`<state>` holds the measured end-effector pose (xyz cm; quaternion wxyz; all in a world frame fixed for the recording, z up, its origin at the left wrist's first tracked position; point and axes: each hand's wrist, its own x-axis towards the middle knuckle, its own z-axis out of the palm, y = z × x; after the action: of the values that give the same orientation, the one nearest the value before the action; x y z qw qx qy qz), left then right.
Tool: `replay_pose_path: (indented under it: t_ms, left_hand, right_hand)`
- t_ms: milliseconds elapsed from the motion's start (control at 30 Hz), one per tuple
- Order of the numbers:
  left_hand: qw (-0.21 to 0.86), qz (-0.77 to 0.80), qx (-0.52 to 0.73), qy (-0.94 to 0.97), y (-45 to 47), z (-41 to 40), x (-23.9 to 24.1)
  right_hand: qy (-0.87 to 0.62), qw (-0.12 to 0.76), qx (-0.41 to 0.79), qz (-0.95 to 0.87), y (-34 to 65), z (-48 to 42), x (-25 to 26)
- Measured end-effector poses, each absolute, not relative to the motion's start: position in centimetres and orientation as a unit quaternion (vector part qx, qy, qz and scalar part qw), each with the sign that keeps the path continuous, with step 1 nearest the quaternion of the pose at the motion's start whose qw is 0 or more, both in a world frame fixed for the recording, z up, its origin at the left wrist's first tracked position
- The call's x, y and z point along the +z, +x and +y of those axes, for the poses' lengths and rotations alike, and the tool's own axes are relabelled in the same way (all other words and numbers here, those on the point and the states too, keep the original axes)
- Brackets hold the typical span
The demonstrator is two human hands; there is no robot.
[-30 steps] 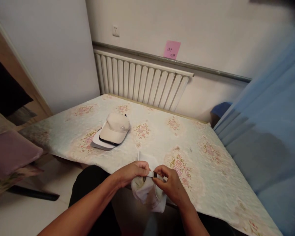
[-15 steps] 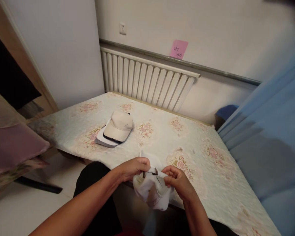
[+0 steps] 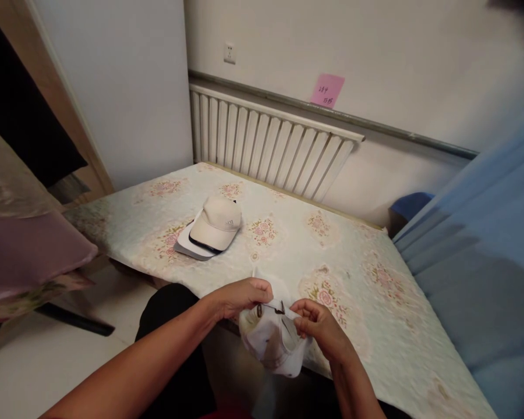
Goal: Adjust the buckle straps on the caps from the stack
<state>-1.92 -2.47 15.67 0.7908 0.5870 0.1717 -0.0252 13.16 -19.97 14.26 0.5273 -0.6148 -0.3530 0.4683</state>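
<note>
A white baseball cap (image 3: pixel 273 343) hangs between my hands over the front edge of the bed, its back strap and small dark buckle turned up toward me. My left hand (image 3: pixel 247 295) pinches the strap side of the cap from the left. On the right, my right hand (image 3: pixel 314 323) grips the other side near the strap's end with thumb and fingers. Part of the cap's white brim lies beyond the hands on the cover. Farther back to the left rests a stack of caps (image 3: pixel 218 222), a beige one on top with white and grey brims showing under it.
A floral cover (image 3: pixel 288 250) spreads over the bed. Behind it stand a white radiator (image 3: pixel 271 139) and a wall with a pink note (image 3: pixel 327 90). A blue curtain (image 3: pixel 475 244) hangs along the right. At left is a chair draped with cloth (image 3: pixel 30 250).
The camera view has shifted slightly, so the scene sits a little farther right. Both hands still hold the white cap, and its strap and buckle have moved slightly between the fingers.
</note>
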Motion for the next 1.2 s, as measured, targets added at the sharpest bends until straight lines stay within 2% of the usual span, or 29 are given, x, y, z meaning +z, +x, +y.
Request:
replay_pose_path:
  t_ms: [333, 667, 867, 1033, 1200]
  left_hand:
    - [0.787, 0.173, -0.035, 0.592, -1.6, -3.3, 16.5]
    - [0.733, 0.084, -0.107, 0.666, -2.2, -2.7, 16.4]
    - [0.723, 0.062, -0.060, 0.685, -1.9, -2.7, 15.8]
    - [0.756, 0.085, -0.055, 0.646, -2.3, -1.8, 15.2]
    - [0.794, 0.089, -0.038, 0.600, -2.5, -1.3, 14.3]
  right_hand:
    - [-0.708, 0.447, 0.322, -0.442, 10.1, -18.9, 17.3]
    - [-0.652, 0.467, 0.425, -0.419, 10.6, -18.4, 16.0]
    - [-0.653, 0.467, 0.445, -0.396, 11.1, -18.7, 15.1]
    - [-0.626, 0.485, 0.482, -0.376, 12.4, -20.4, 13.6]
    - [-0.569, 0.556, 0.497, -0.347, 12.8, -21.7, 12.3]
